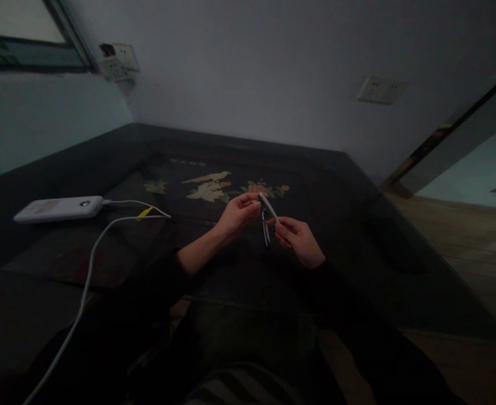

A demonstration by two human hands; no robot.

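Above the dark tabletop (239, 275), my two hands hold a short, narrow pale strap (269, 208) between them. The fingers of my left hand (238, 218) pinch its upper end, and my right hand (297, 239) grips the lower end between thumb and fingers. A shiny metal piece like a clip or ring (266, 232) hangs below the strap, between the hands. Its exact shape is too dim and small to make out. The fingers of my right hand partly hide the strap's lower end.
A white power bank (59, 208) lies on the left of the table, with a white cable (90, 264) and a yellow tag (145, 213) on it. Bird and flower pictures (208, 188) decorate the tabletop. Wall sockets (381, 90) are behind, and wooden floor (479, 236) is at right.
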